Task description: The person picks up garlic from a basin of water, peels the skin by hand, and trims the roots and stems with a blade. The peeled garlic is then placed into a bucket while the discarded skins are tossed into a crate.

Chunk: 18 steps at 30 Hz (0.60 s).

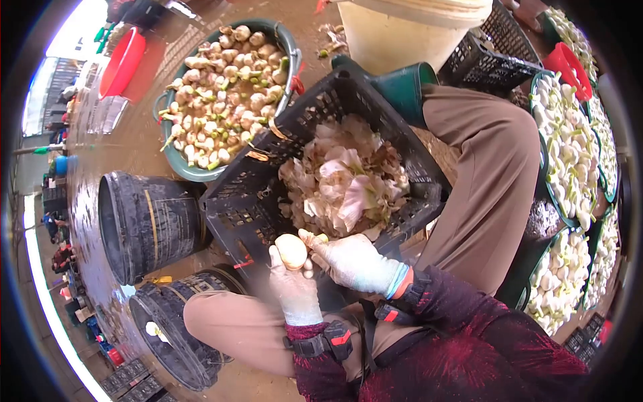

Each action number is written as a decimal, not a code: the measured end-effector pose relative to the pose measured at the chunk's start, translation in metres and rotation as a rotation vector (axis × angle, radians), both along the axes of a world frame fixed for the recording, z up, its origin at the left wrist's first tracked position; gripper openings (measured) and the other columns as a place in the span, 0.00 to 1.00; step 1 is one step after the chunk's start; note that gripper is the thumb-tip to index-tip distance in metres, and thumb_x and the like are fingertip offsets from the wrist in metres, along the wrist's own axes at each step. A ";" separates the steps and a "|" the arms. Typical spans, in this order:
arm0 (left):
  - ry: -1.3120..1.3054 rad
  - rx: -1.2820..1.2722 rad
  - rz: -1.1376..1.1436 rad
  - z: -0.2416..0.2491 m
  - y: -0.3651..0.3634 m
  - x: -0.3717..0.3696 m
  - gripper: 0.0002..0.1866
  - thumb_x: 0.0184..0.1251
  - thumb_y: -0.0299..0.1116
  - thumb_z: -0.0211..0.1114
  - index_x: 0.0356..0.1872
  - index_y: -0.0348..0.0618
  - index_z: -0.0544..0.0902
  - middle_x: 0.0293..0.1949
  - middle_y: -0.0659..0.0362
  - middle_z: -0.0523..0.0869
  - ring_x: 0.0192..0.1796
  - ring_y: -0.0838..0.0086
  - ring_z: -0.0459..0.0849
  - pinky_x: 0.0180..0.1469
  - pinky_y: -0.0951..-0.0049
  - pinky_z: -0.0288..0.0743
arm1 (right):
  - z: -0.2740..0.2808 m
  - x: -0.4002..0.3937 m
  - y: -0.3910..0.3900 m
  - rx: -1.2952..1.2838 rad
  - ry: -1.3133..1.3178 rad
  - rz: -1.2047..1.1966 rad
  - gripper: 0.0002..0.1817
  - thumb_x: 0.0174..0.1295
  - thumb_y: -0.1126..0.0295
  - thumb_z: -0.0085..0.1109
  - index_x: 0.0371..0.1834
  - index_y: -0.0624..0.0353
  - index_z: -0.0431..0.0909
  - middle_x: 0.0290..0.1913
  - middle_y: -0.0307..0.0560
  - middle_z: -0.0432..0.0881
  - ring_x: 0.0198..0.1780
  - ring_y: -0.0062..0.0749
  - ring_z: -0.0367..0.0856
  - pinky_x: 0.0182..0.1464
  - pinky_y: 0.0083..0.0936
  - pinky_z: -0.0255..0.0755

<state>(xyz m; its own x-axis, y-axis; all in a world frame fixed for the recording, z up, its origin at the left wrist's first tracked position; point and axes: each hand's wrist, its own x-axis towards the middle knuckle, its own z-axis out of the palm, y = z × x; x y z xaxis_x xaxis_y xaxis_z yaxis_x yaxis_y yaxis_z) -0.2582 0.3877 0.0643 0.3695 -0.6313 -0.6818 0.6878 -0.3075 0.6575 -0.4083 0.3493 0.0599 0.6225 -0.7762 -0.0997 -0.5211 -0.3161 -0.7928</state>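
Observation:
My left hand [295, 288], in a pale glove, holds a round whitish garlic bulb [291, 252] near the front edge of a black plastic crate [231, 231]. Just right of the bulb, my right hand [351, 261], gloved too, has its thumb and fingers closed at the greenish stem end. Its fingertips hide part of what they grip. Loose papery garlic skins [345, 181] lie heaped inside the crate, beyond both hands.
A green tub [184, 171] of garlic bulbs stands beyond the crate at left. Black buckets [157, 224] are on the left, a cream bucket [402, 40] at the top. Tubs of white garlic [569, 147] line the right. My knees flank the crate.

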 end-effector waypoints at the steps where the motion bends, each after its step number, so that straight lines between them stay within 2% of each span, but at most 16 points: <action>1: 0.000 -0.009 0.008 -0.003 0.000 0.001 0.21 0.76 0.50 0.50 0.45 0.40 0.78 0.32 0.53 0.85 0.20 0.73 0.75 0.19 0.78 0.65 | -0.004 0.000 0.001 -0.037 -0.040 -0.028 0.25 0.67 0.65 0.52 0.67 0.57 0.66 0.24 0.49 0.80 0.25 0.46 0.81 0.25 0.38 0.74; 2: 0.001 -0.018 0.017 -0.006 0.002 0.001 0.23 0.76 0.50 0.49 0.49 0.36 0.78 0.36 0.48 0.86 0.21 0.73 0.75 0.19 0.78 0.66 | -0.008 -0.001 0.002 -0.075 -0.078 -0.056 0.22 0.67 0.65 0.51 0.64 0.57 0.69 0.24 0.49 0.80 0.24 0.46 0.81 0.25 0.38 0.73; 3: 0.017 -0.041 -0.022 0.000 0.001 -0.001 0.23 0.76 0.49 0.50 0.48 0.36 0.78 0.35 0.48 0.85 0.21 0.72 0.75 0.18 0.78 0.65 | -0.013 0.000 0.002 -0.061 -0.070 -0.062 0.22 0.67 0.65 0.51 0.64 0.57 0.69 0.24 0.49 0.80 0.24 0.46 0.81 0.25 0.38 0.73; 6: 0.116 -0.106 -0.050 0.001 0.004 0.002 0.22 0.75 0.48 0.51 0.48 0.36 0.78 0.34 0.49 0.84 0.20 0.71 0.75 0.18 0.78 0.64 | -0.023 0.003 -0.012 0.552 -0.431 -0.183 0.14 0.71 0.64 0.47 0.50 0.61 0.77 0.33 0.56 0.83 0.37 0.50 0.83 0.41 0.39 0.76; 7: 0.154 -0.113 -0.060 0.000 0.005 0.004 0.22 0.75 0.49 0.51 0.47 0.37 0.78 0.34 0.49 0.84 0.21 0.70 0.75 0.18 0.78 0.63 | -0.012 -0.007 -0.019 0.549 -0.397 -0.136 0.15 0.72 0.64 0.45 0.46 0.62 0.79 0.37 0.58 0.83 0.44 0.52 0.82 0.48 0.39 0.74; 8: 0.155 -0.129 -0.064 -0.002 0.005 0.007 0.22 0.75 0.49 0.51 0.47 0.37 0.78 0.34 0.49 0.84 0.21 0.70 0.75 0.18 0.78 0.63 | -0.011 -0.015 -0.021 0.340 -0.261 -0.118 0.15 0.71 0.61 0.49 0.47 0.61 0.79 0.37 0.57 0.83 0.43 0.52 0.82 0.46 0.39 0.75; 10: 0.335 -0.111 -0.069 0.000 0.003 0.010 0.23 0.74 0.51 0.51 0.46 0.37 0.78 0.34 0.49 0.84 0.20 0.69 0.75 0.17 0.79 0.62 | 0.015 -0.025 -0.028 0.141 0.011 -0.069 0.18 0.67 0.57 0.53 0.47 0.60 0.79 0.35 0.56 0.82 0.40 0.51 0.83 0.42 0.40 0.75; 11: 0.239 -0.041 -0.065 0.000 0.003 0.008 0.25 0.73 0.54 0.52 0.44 0.38 0.78 0.32 0.51 0.84 0.18 0.71 0.74 0.15 0.79 0.61 | 0.001 -0.021 -0.020 -0.115 -0.184 -0.162 0.17 0.63 0.57 0.58 0.46 0.58 0.80 0.36 0.52 0.83 0.39 0.48 0.83 0.40 0.37 0.76; 14: 0.218 -0.057 -0.052 0.012 -0.002 -0.003 0.25 0.72 0.55 0.52 0.42 0.40 0.79 0.30 0.54 0.83 0.16 0.72 0.73 0.14 0.79 0.60 | 0.005 -0.013 -0.017 -0.068 -0.218 -0.056 0.16 0.59 0.59 0.61 0.44 0.57 0.82 0.36 0.48 0.83 0.39 0.48 0.83 0.39 0.37 0.77; 15: 0.238 -0.114 -0.131 0.012 0.000 0.000 0.24 0.71 0.56 0.55 0.41 0.41 0.80 0.28 0.55 0.83 0.18 0.74 0.75 0.16 0.80 0.63 | 0.007 -0.013 -0.016 -0.067 -0.245 -0.060 0.15 0.56 0.60 0.62 0.42 0.57 0.83 0.34 0.48 0.83 0.38 0.48 0.83 0.39 0.37 0.77; 18: 0.163 -0.018 -0.092 0.001 0.006 0.004 0.23 0.70 0.55 0.57 0.41 0.42 0.79 0.28 0.55 0.84 0.20 0.73 0.77 0.18 0.80 0.65 | 0.003 -0.012 -0.017 -0.031 -0.220 -0.035 0.11 0.57 0.63 0.63 0.38 0.57 0.82 0.32 0.50 0.82 0.36 0.47 0.83 0.38 0.36 0.76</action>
<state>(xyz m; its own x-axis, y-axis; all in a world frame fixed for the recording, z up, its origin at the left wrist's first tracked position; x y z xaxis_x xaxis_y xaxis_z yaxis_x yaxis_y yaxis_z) -0.2539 0.3939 0.0652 0.1956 -0.6699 -0.7163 0.7554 -0.3629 0.5456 -0.4204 0.3327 0.0625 0.5994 -0.7982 0.0596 -0.3475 -0.3266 -0.8790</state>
